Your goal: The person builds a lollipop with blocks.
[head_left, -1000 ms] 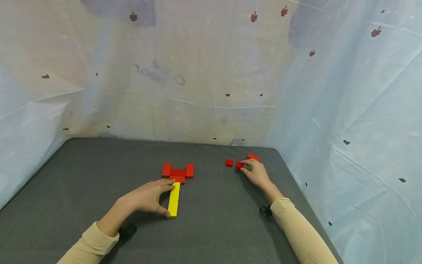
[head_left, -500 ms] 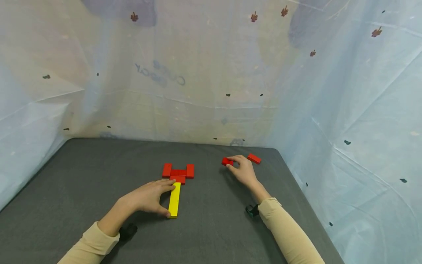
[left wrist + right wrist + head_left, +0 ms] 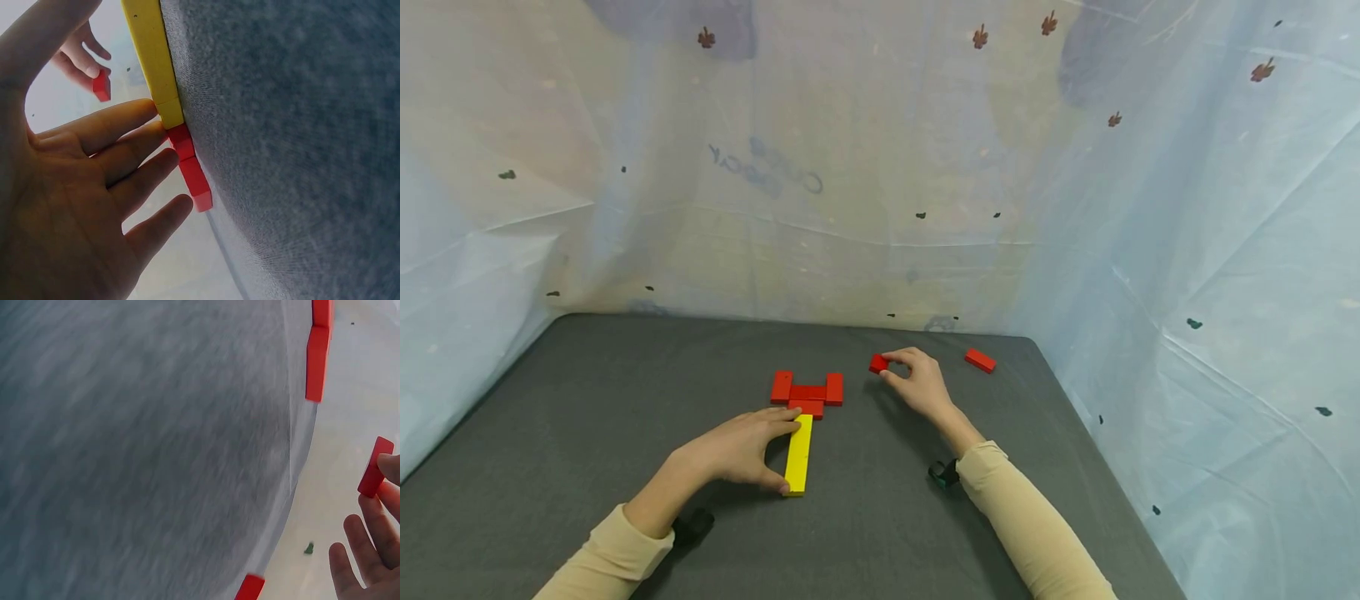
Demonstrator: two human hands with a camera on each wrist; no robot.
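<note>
As right fingers (image 3: 377, 526) pinch red piece (image 3: 372, 479) | left fingers (image 3: 122, 120): yellow bar (image 3: 799, 458) (touching)

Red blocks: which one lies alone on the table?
The rightmost red block, touching no other block; others form a cluster or are in the right hand.

The left arm (image 3: 608, 546) is stretched forward, the left hand (image 3: 733, 450) has its fingers spread and the thumb well apart. The right arm (image 3: 1022, 517) reaches farther ahead, and the right hand (image 3: 924, 386) pinches with thumb and fingers.
</note>
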